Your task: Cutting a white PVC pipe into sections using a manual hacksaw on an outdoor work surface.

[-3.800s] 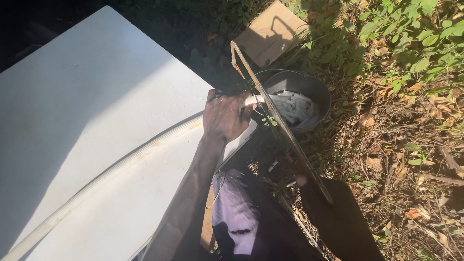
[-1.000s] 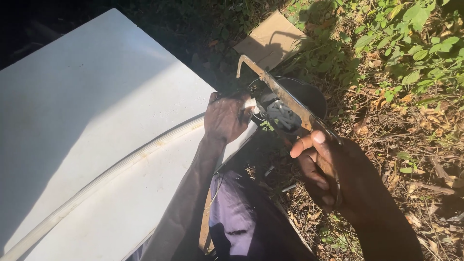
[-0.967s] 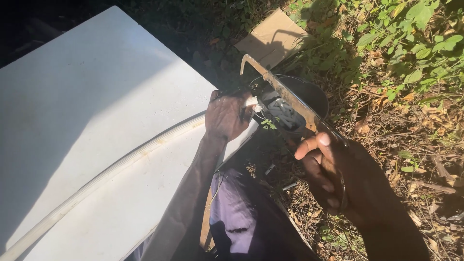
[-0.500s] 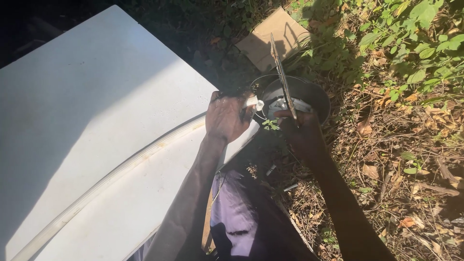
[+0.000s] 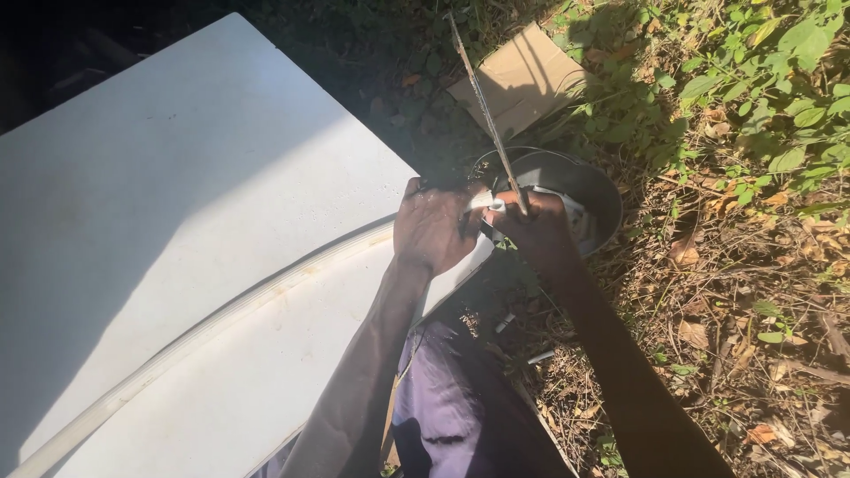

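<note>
At right edge of big white flat panel (image 5: pixel 177 221): left hand (image 5: pixel 434 226) clamps long white plastic pipe (image 5: pixel 221 323) end; right hand (image 5: pixel 536 226) grips thin metal hacksaw (image 5: pixel 485 111) upright, beside dark round basin (image 5: pixel 575 181).

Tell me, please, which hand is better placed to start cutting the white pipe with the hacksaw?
Right, most likely. The right hand already grips the hacksaw, its blade at the pipe's end. The left hand is clamped around the white pipe on the white board, steadying it.
</note>
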